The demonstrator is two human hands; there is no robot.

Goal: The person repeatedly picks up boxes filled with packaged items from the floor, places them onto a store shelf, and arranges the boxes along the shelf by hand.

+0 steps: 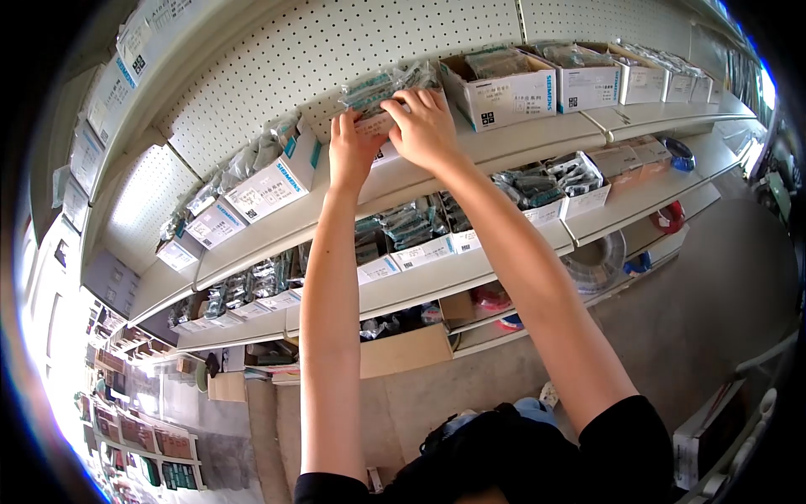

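Observation:
A white cardboard box (pixel 377 124) stands on the upper shelf, filled with clear plastic bags (pixel 388 86) that have dark greenish parts in them. My left hand (pixel 353 155) is at the box's front left, its fingers bent over the top edge. Over the front right of the same box lies my right hand (pixel 423 130), with the fingers curled onto the rim and bags and the thumb against the front. Both hands hide much of the front panel. Some fingertips are lost among the bags.
Siemens-labelled boxes flank it, one on the right (pixel 508 99) and one on the left (pixel 273 181). Below runs a lower shelf (pixel 437 275) with several boxes of bagged parts. Coiled tubing (pixel 598 262) sits lower right. A perforated back panel (pixel 336 50) rises behind.

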